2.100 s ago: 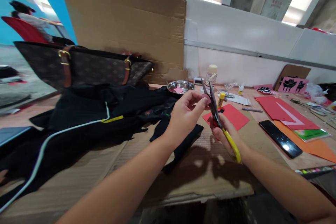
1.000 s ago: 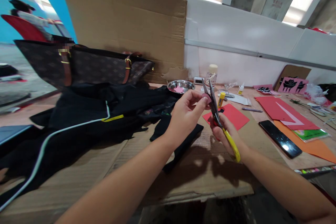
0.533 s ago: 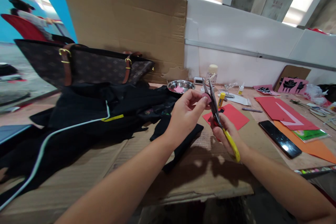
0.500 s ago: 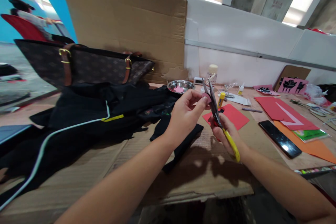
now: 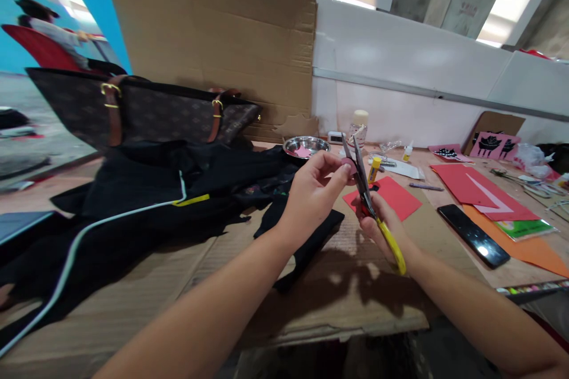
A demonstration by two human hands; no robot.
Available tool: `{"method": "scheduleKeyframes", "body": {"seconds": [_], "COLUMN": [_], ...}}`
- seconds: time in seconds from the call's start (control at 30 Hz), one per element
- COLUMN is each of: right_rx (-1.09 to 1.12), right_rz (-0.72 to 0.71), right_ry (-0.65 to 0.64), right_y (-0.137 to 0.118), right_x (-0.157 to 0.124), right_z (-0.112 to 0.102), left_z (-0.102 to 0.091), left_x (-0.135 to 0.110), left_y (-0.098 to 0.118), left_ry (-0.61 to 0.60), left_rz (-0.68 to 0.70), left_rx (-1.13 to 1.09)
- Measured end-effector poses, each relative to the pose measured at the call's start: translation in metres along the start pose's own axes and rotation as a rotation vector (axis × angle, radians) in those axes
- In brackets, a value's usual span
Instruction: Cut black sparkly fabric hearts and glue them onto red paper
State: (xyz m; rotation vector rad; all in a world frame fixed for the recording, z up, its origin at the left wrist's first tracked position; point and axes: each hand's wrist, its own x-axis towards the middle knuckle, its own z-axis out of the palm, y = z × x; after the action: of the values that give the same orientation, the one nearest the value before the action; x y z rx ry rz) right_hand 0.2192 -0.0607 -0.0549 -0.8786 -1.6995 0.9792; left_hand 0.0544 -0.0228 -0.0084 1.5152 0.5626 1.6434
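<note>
My left hand (image 5: pixel 311 195) pinches a small pink paper piece (image 5: pixel 349 166) between thumb and fingertips, raised above the table. My right hand (image 5: pixel 380 225) grips yellow-and-red-handled scissors (image 5: pixel 368 201), blades pointing up and slightly parted around the pink piece. Both hands hover over a brown cardboard sheet (image 5: pixel 355 272) on the table. A red paper sheet (image 5: pixel 391 195) lies just behind the scissors.
Black clothing (image 5: pixel 146 201) and a brown patterned bag (image 5: pixel 133 109) fill the left. A steel bowl (image 5: pixel 306 145), glue stick (image 5: pixel 374 169) and bottle (image 5: pixel 358 124) stand behind. A phone (image 5: pixel 473 235), red sheets (image 5: pixel 480 186) and orange paper (image 5: pixel 533 249) lie right. A person sits far left.
Almost nothing has moved; both hands keep the same hold on the pink piece and scissors, with only a slight camera shift.
</note>
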Motion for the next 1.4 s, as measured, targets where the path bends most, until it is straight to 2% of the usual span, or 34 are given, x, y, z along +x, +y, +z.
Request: {"method": "scheduleKeyframes", "body": {"seconds": [0.53,1.2,1.4], "right_rx": [0.01,-0.012,0.002], "right_rz": [0.018,0.029,-0.006], "right_ry": [0.007,0.032,0.008], "right_y": [0.0003,-0.0019,-0.0022], "right_x": [-0.0011,0.0004,-0.0006], "right_z": [-0.0001,0.0004,-0.0004], "left_z": [-0.0006,-0.0029,-0.0049], "left_x": [-0.0017,0.005,0.0055], "left_y": [-0.0031,0.0008,0.0016], "left_ry": [-0.02,-0.056,-0.076], "left_rz": [-0.015,-0.065,-0.073], "left_rx": [0.055,-0.024,-0.002]}}
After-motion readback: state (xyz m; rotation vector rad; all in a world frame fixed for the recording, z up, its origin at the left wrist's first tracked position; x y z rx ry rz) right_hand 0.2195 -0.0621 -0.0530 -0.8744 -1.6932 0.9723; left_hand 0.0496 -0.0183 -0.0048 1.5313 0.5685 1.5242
